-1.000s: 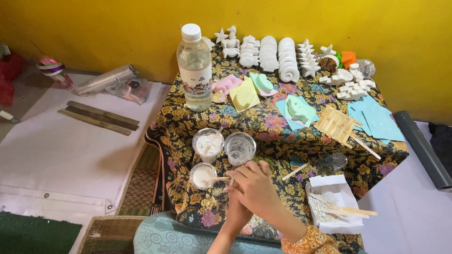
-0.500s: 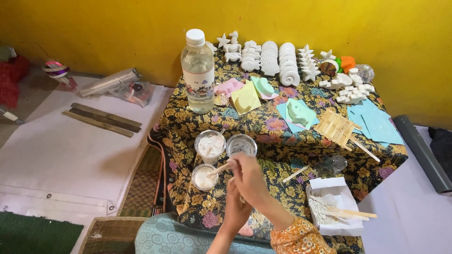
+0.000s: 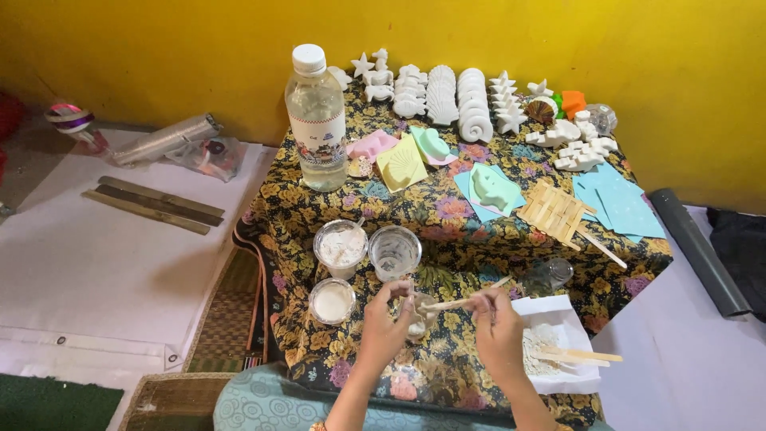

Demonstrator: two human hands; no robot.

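The left hand [image 3: 383, 327] and the right hand [image 3: 499, 323] work at the near edge of the floral-cloth table [image 3: 447, 223]. All positions below are given relative to the small cup [image 3: 416, 323].

1. Small cup: it sits on the table and is gripped by the left hand. The fingers [image 3: 396, 297] curl closed around its rim and wall. Its contents are mostly hidden.
2. Wooden stick [image 3: 459, 302]: it is pinched between the closed thumb and fingertips of the right hand, just right of the cup. One end dips toward the cup mouth and the other angles up and to the right.
3. Step in hand, as judged from the pose: stirring the cup's contents. Further stirring calls for a firm left-hand hold so that the cup does not tip, and for the stick tip to remain inside the rim.
4. Right of the cup: a white tray [image 3: 576, 381] holding powder and spare sticks.
5. Left of the cup: a cup of white paste [image 3: 333, 301].
6. Just beyond the cup: a powder cup [image 3: 341, 246] and an empty clear cup [image 3: 394, 251].
7. Farther beyond: a clear plastic bottle [image 3: 317, 120], coloured moulds [image 3: 401, 164] and a row of white cast figures [image 3: 447, 100] against the yellow wall [image 3: 159, 48].
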